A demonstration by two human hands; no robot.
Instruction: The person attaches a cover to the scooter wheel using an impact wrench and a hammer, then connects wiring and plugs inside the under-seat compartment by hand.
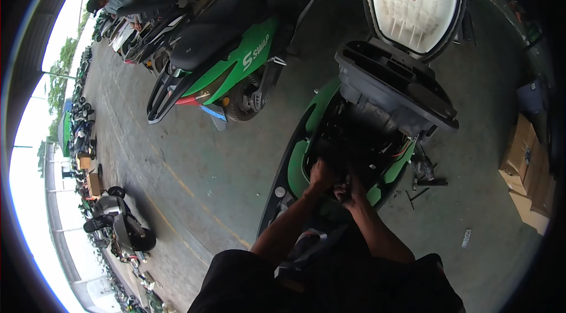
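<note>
Both hands are inside the rear body of a green and black scooter (299, 162), whose inner cavity is exposed. My left hand (321, 176) is closed near the left rim of the cavity, its fingertips lost in shadow. Close beside it, my right hand (352, 192) has curled fingers; whatever it grips is too dark to make out. Ahead of the hands, a black storage bucket (392, 86) sits tilted up over the cavity. The raised seat (415, 3) shows its white underside. Reddish wires (402, 150) run along the right of the opening.
A green scooter marked SWAP (236, 56) is parked ahead to the left. Tools (430, 183) and dark parts lie on the floor at right, near cardboard boxes (525, 165). Another scooter (121, 227) stands at left. A person (132, 6) is among scooters at the back left.
</note>
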